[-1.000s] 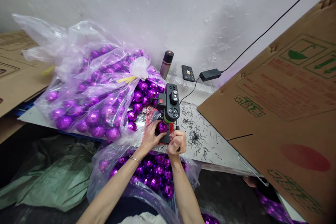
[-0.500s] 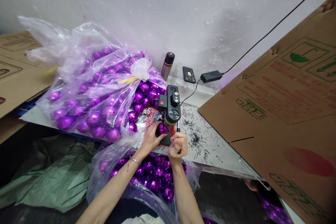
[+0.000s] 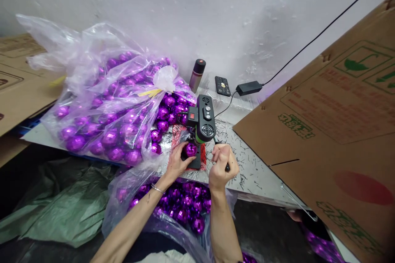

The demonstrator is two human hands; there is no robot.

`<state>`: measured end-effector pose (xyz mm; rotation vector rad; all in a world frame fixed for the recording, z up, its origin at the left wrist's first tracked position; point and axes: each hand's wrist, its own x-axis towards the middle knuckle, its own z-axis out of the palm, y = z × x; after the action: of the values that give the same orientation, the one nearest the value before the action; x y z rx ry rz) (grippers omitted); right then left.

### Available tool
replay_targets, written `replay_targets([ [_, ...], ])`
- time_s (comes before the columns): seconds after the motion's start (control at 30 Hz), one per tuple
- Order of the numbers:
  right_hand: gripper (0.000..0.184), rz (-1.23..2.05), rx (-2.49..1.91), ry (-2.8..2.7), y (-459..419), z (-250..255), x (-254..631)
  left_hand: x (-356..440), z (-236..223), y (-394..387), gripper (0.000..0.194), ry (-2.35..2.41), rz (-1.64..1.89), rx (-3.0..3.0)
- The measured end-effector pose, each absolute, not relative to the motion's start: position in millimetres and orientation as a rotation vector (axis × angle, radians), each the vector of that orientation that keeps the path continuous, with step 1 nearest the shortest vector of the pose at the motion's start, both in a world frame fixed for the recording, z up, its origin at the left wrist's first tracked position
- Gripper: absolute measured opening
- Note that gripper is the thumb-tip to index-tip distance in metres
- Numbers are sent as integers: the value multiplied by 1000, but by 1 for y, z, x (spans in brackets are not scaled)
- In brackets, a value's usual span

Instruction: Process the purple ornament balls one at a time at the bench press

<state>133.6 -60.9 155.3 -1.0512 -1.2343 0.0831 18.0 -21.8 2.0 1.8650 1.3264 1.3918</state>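
Note:
My left hand (image 3: pixel 177 162) holds a shiny purple faceted ball (image 3: pixel 191 149) between thumb and fingers, on the black base (image 3: pixel 194 163) of a small bench drill press. The press head (image 3: pixel 206 118), black with round vents and a green band, stands just above and behind the ball. My right hand (image 3: pixel 224 166) is closed around the black-ended lever handle (image 3: pixel 227 167) at the press's right side. Under the base lies a red sheet (image 3: pixel 203 156). The drill tip is hidden beneath the head.
A clear plastic bag (image 3: pixel 101 111) full of purple balls lies left; another open bag (image 3: pixel 182 205) sits below the table edge. Black shavings (image 3: pixel 230 160) litter the tabletop. A bottle (image 3: pixel 196 76), phone (image 3: pixel 222 86) and power adapter (image 3: pixel 248 88) stand behind. A large carton (image 3: pixel 324 131) fills the right.
My right hand has moved to the right with the lever, and the press head now sits slightly higher, showing more of the ball. My left hand stays on the ball.

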Motion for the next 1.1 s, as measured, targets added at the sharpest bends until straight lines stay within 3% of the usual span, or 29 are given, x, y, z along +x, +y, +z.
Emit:
replay_targets([
  [0.3, 41, 40, -985, -1234, -64, 145, 130, -27, -9, -133, 76, 1142, 1218, 2322],
  [0.4, 42, 31, -995, -1242, -63, 143, 130, -34, 8, -110, 57, 1212, 1315, 2349],
  [0.5, 40, 23, -997, -1247, -63, 142, 131, -39, 42, -45, 36, 1580, 1382, 2261],
  [0.63, 39, 8, -987, -1272, -63, 139, 131, -46, 87, 36, 36, 2182, 823, 2058],
  [0.73, 39, 3, -978, -1298, -63, 138, 132, -47, 102, 63, 41, 2248, 374, 1973],
  [0.8, 39, -1, -969, -1310, -63, 138, 132, -48, 105, 66, 47, 2203, 279, 1973],
  [0.87, 39, -7, -967, -1317, -63, 138, 132, -51, 104, 65, 51, 2147, 366, 1951],
  [0.97, 38, -13, -974, -1331, -63, 139, 132, -59, 104, 54, 54, 1980, 782, 1775],
  [1.1, 38, -8, -989, -1336, -64, 142, 132, -71, 109, 23, 60, 1415, 1309, 1183],
])
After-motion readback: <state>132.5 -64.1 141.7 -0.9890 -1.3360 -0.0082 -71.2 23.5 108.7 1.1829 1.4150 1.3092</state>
